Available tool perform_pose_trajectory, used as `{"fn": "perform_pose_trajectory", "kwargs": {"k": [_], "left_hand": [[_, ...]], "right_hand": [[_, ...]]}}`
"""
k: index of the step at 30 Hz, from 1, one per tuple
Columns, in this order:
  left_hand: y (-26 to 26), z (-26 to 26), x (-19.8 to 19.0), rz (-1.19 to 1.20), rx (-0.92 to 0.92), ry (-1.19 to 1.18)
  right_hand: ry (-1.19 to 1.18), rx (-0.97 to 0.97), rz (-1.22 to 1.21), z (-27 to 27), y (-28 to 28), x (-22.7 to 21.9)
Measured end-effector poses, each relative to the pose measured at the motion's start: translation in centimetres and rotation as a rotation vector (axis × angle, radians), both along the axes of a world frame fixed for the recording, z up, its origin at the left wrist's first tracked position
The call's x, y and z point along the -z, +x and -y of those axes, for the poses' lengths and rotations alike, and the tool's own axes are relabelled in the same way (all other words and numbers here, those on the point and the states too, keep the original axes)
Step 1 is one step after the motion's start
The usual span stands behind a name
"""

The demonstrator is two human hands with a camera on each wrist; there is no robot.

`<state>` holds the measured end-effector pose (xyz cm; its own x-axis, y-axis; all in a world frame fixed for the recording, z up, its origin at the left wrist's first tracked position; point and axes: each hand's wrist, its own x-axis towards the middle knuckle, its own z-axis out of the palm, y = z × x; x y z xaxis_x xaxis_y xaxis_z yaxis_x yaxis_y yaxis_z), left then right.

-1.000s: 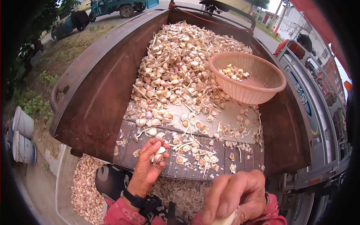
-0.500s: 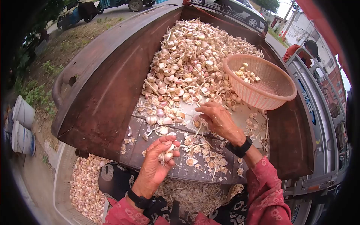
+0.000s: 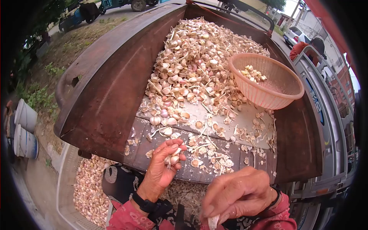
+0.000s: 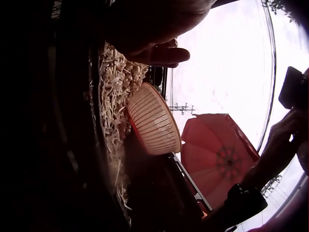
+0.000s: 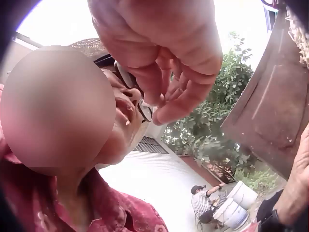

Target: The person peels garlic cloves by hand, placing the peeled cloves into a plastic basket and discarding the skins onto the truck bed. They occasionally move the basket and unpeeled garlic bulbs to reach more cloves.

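In the head view the left hand (image 3: 163, 165) curls its fingers round a few garlic cloves (image 3: 174, 158), above the front edge of the metal cart bed (image 3: 134, 153). Close to the camera, the right hand (image 3: 239, 195) pinches a pale garlic piece (image 3: 213, 221) between thumb and fingers. A heap of garlic cloves (image 3: 195, 57) fills the back of the bed, with skins and stems scattered in front. The right wrist view shows the right hand (image 5: 164, 53) near the person's face, fingertips together. Part of the left hand (image 4: 159, 29) appears dark in the left wrist view.
A pink plastic basket (image 3: 264, 97) with some peeled cloves stands on the heap's right side. Below left is a crate (image 3: 63, 191) full of cloves. White buckets (image 3: 26, 142) stand at the left, a grey vehicle (image 3: 326, 115) at the right. Another person (image 5: 203, 205) sits by the buckets.
The right hand reached over the bed near the heap half a second ago and is now back close to the camera with a garlic piece. The left hand keeps its cloves.
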<state>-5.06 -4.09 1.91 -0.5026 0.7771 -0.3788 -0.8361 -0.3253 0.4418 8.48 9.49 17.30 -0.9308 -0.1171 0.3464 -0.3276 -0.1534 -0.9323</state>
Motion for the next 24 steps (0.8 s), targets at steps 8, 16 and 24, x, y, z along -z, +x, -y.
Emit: {"fn": "perform_pose_trajectory", "kwargs": {"k": [8, 16, 24], "left_hand": [[0.3, -0.7, -0.1, -0.022, 0.029, -0.028], [0.3, -0.7, 0.5, -0.019, 0.100, 0.037], [-0.1, -1.6, 2.3, 0.173, 0.127, 0.188]], "right_hand": [[-0.216, -0.071, -0.412, 3.6, 2.7, -1.7], [-0.062, -0.007, -0.231, 1.3, 2.1, -2.2], [0.859, 0.521, 0.002, -6.2, -8.4, 9.7]]}}
